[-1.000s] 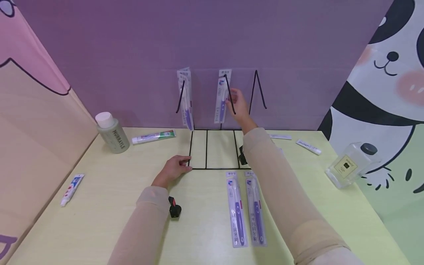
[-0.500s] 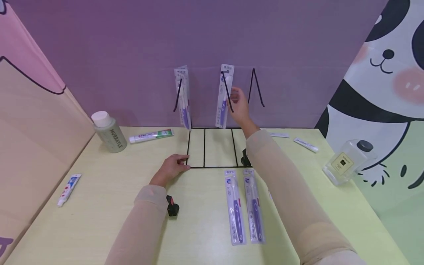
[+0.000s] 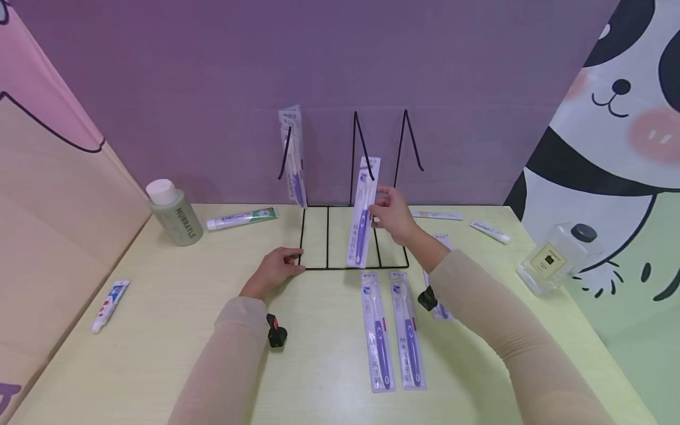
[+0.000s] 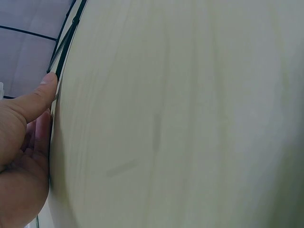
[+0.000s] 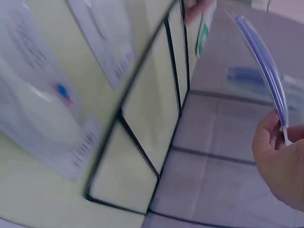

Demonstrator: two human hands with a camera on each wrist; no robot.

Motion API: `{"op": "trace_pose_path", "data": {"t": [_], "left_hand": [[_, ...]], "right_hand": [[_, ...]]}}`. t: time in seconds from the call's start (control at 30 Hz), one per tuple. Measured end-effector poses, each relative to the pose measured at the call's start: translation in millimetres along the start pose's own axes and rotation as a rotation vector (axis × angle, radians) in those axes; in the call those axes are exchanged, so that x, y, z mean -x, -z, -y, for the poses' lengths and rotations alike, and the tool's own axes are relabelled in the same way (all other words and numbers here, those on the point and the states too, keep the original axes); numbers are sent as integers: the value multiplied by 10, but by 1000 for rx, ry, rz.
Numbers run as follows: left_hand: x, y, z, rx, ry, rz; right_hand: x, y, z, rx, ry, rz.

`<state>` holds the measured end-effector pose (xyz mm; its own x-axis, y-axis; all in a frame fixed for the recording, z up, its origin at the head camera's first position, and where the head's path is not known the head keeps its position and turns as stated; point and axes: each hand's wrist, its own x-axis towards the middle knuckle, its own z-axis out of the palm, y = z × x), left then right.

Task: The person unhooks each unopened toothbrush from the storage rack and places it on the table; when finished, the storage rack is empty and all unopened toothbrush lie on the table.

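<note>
My right hand [image 3: 394, 215] pinches the right edge of a packaged toothbrush [image 3: 362, 218], held roughly upright and slightly tilted before the black wire rack [image 3: 328, 236]. In the right wrist view the toothbrush pack [image 5: 266, 66] appears edge-on between thumb and fingers. My left hand [image 3: 276, 270] grips the rack's front left corner; its thumb lies against the black rod in the left wrist view. Several toothbrush packs [image 3: 294, 159] hang on the left hook. The middle and right hooks carry nothing. Two more packs, left [image 3: 378, 336] and right [image 3: 408, 330], lie before the rack.
Another toothbrush pack [image 3: 442, 310] lies partly under my right forearm. A bottle [image 3: 180, 218] and toothpaste tubes [image 3: 241, 218] [image 3: 110, 305] stand or lie leftward. On the right are a small tube [image 3: 490, 232], a slim box [image 3: 438, 215] and a clear bottle [image 3: 555, 260]. A purple wall [image 3: 223, 106] rises behind.
The toothbrush pack has come off the middle hook. My right hand has brought it down and towards me, over the rack's base. My left hand has stayed at the rack corner.
</note>
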<state>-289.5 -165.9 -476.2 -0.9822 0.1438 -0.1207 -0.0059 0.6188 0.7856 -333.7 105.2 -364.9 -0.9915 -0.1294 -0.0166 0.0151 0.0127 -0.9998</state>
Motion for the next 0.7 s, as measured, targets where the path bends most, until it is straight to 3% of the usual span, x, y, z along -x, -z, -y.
{"op": "trace_pose_path", "data": {"t": [0.33, 0.5, 0.7], "left_hand": [[22, 6, -4, 18, 15, 9], [5, -4, 2, 31, 25, 5], [-12, -5, 2, 26, 25, -4]], "right_hand": [[931, -185, -478, 92, -257, 221], [1186, -234, -676, 117, -291, 328], [1278, -294, -780, 170, -285, 370]]}}
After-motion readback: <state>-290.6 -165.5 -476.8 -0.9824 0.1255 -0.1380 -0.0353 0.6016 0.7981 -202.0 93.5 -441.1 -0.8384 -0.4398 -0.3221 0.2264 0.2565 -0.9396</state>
